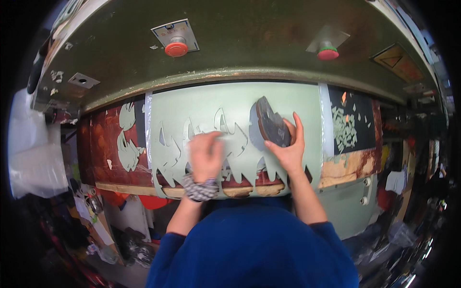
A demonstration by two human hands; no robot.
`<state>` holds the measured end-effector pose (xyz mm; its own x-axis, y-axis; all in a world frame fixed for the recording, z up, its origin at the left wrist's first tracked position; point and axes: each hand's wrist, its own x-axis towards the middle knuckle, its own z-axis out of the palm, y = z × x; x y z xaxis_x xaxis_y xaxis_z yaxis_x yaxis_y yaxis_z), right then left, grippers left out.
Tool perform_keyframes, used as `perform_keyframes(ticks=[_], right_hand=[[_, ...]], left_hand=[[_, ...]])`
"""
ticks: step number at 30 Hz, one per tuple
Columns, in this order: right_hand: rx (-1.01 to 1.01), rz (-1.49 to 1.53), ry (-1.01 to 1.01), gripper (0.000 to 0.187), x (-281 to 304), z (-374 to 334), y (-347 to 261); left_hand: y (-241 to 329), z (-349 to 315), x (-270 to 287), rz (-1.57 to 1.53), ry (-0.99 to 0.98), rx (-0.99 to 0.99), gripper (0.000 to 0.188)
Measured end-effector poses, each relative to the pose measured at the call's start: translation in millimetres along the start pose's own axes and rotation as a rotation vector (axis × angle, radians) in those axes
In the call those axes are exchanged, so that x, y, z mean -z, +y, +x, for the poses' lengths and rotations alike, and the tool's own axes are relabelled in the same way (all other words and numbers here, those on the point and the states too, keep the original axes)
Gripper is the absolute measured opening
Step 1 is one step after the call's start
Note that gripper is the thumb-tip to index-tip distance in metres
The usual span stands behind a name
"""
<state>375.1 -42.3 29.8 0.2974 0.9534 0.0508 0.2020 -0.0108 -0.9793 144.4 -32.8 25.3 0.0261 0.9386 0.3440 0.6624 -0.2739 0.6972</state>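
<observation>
Rn, R hand (291, 152) has fingers round dark block (276, 126), rt side of pale green sheet (192, 102); L hand (205, 157) blurred nr cut shapes (167, 150), can't tell if fingers open/closed.

Hands, two: left hand (206, 154), right hand (291, 152). Dark block (273, 126), one, at the right fingers (299, 126). Pale green sheet (283, 96), one, beneath. Red push buttons (176, 49), two, beyond the fingers. Cut-piece clusters (128, 152), two, left of them. Scrap pile (344, 129), one, right of them.
</observation>
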Motion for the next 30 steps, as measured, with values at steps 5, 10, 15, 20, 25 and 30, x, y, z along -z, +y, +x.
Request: perform_keyframes(ticks=[5,10,15,20,25,30], right_hand=[[0.016,0.15,-0.049,0.105,11,3,10],[-0.083,0.576,0.037,0.09,37,12,15],[-0.248,1.409,0.273,0.066,65,12,9],[-0.373,1.613,0.392,0.063,88,2,4],[-0.322,1.575,0.287,0.057,87,-18,1],[-0.354,1.451,0.401,0.053,70,-38,0]], left_hand=[[64,29,-83,-0.162,-0.126,0.019,0.02],[68,33,-114,-0.035,-0.113,-0.077,0.013],[49,29,-102,0.165,-0.156,-0.173,0.012],[66,53,-79,-0.012,-0.2,0.146,0.04],[131,54,-101,-0.303,-0.237,-0.43,0.021],[150,44,-121,-0.394,-0.433,-0.442,0.02]])
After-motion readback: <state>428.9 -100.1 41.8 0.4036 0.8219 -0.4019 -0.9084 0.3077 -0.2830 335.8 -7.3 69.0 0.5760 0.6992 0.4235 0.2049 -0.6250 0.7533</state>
